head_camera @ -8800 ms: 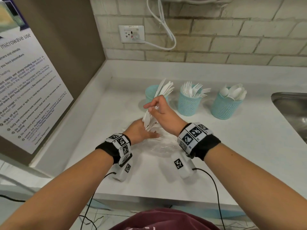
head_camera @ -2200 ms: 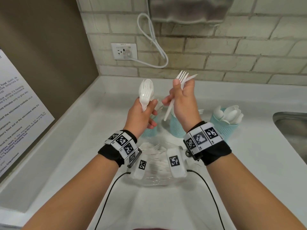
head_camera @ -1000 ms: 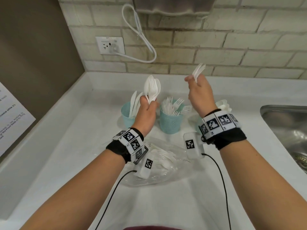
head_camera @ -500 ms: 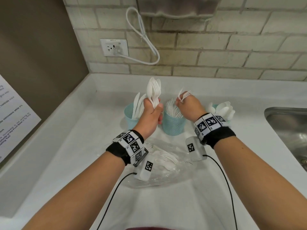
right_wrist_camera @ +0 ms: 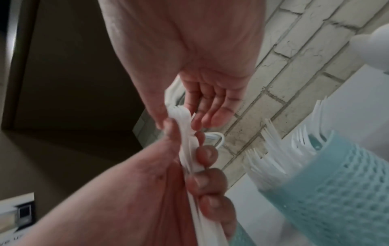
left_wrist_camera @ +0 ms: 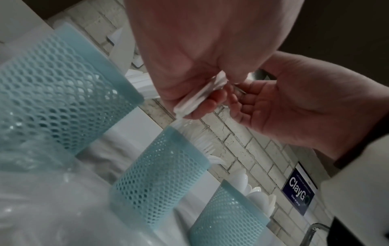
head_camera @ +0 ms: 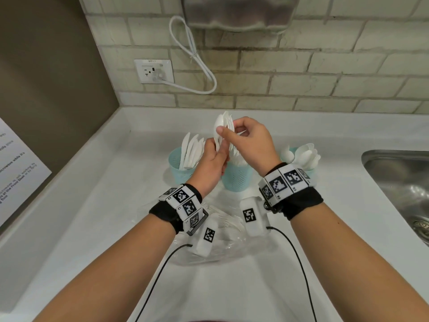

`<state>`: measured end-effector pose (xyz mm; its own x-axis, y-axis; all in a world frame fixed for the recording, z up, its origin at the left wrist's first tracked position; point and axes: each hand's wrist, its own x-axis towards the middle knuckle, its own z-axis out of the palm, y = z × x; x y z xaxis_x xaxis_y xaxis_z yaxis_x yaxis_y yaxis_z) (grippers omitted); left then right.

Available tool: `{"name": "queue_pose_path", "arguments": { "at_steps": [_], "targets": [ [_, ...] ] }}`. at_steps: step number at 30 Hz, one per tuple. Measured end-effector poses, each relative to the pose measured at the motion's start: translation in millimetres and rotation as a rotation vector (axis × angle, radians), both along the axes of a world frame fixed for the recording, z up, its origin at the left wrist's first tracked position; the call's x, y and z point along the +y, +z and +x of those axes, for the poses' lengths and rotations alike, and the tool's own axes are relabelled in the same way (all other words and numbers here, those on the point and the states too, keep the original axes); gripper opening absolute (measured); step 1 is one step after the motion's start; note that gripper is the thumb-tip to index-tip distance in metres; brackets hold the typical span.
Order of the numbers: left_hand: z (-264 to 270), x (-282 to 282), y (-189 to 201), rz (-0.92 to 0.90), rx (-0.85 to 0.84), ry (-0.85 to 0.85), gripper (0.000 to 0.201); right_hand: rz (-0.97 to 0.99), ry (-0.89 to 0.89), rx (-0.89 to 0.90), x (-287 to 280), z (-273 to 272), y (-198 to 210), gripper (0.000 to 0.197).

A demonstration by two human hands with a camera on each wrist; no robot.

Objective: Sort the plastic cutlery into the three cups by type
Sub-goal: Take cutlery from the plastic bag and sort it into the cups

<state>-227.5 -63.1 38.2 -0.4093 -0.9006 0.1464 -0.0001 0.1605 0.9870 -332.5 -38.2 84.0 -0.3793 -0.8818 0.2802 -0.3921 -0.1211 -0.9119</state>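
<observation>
My left hand [head_camera: 214,154] grips a bundle of white plastic cutlery [head_camera: 223,123] upright above the cups, spoon bowls and fork tines on top. My right hand [head_camera: 228,133] pinches a piece at the bundle's top between thumb and fingers; the right wrist view shows fork tines [right_wrist_camera: 179,113] there. Three teal mesh cups stand behind: the left cup [head_camera: 178,163] holds knives, the middle cup [head_camera: 239,180] forks, the right cup [head_camera: 290,152] spoons. A clear plastic bag [head_camera: 222,247] with more cutlery lies under my wrists.
A steel sink [head_camera: 399,182] is sunk into the counter at the right. The brick wall carries a socket [head_camera: 154,70] with a white cord, and a dispenser [head_camera: 236,12] hangs above. A brown side wall with a poster [head_camera: 18,170] closes the left.
My right hand lowered the pieces it held over the fork cup, then came back left and pinched the top of the bundle. My left hand still holds the bundle.
</observation>
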Motion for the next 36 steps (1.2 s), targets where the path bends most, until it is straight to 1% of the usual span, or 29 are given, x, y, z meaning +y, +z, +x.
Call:
{"name": "queue_pose_path", "arguments": {
  "at_steps": [2,3,5,8,10,12,14,16,19,20,22,24,25,27,28,29,30,31,33,35,36],
  "targets": [
    [-1,2,2,0.038,0.028,0.008,0.023,-0.009,0.041,-0.089,0,-2,3,0.015],
    [0,3,3,0.053,0.044,0.006,0.024,-0.013,0.069,-0.120,1,-4,5,0.015],
    [1,3,4,0.069,0.070,-0.006,0.025,-0.036,0.085,-0.123,1,-7,9,0.018],
    [4,2,6,0.071,0.091,-0.006,0.020,-0.140,-0.002,-0.170,1,-12,19,0.022],
    [6,-1,4,0.027,0.072,0.037,0.017,-0.231,-0.074,-0.187,2,-20,24,0.023],
    [7,-4,1,-0.031,0.066,0.090,0.013,-0.254,-0.132,-0.100,1,-28,20,0.024],
    [9,-6,-2,-0.070,0.084,0.115,0.017,-0.176,-0.151,0.001,-3,-35,6,0.027],
    [9,-5,-3,-0.098,0.104,0.092,0.022,-0.067,-0.128,0.121,-8,-40,-18,0.032],
    [9,-3,-4,-0.125,0.132,0.032,0.026,0.116,-0.146,0.509,-8,-46,-48,0.038],
    [8,-4,-5,-0.134,0.134,0.023,0.026,0.187,-0.166,0.599,-5,-45,-52,0.039],
    [7,-4,-6,-0.160,0.127,0.015,0.025,0.285,-0.174,0.678,1,-43,-50,0.042],
    [5,-4,-6,-0.196,0.130,0.006,0.025,0.276,-0.160,0.646,5,-40,-41,0.045],
    [3,-4,-6,-0.216,0.127,0.001,0.024,0.222,-0.143,0.580,7,-39,-34,0.047],
    [-1,-1,-5,-0.247,0.098,-0.017,0.021,0.048,-0.046,0.365,16,-32,-18,0.052],
    [-4,0,-4,-0.262,0.070,-0.030,0.019,-0.022,0.036,0.248,21,-29,-11,0.049],
    [-8,1,-5,-0.279,0.027,-0.042,0.021,-0.055,0.117,0.158,27,-26,-3,0.045],
    [-12,4,-3,-0.297,-0.024,-0.059,0.025,-0.051,0.171,0.107,31,-24,2,0.042],
    [-17,6,-2,-0.326,-0.088,-0.075,0.028,-0.039,0.192,0.081,34,-24,4,0.038],
    [-29,9,0,-0.417,-0.214,-0.123,0.042,-0.045,0.122,0.072,32,-29,4,0.026],
    [-45,10,-1,-0.503,-0.283,-0.178,0.057,-0.089,0.027,0.130,28,-39,1,0.018],
    [-54,10,-2,-0.525,-0.302,-0.196,0.061,-0.089,0.011,0.150,27,-45,0,0.017]
  ]
}}
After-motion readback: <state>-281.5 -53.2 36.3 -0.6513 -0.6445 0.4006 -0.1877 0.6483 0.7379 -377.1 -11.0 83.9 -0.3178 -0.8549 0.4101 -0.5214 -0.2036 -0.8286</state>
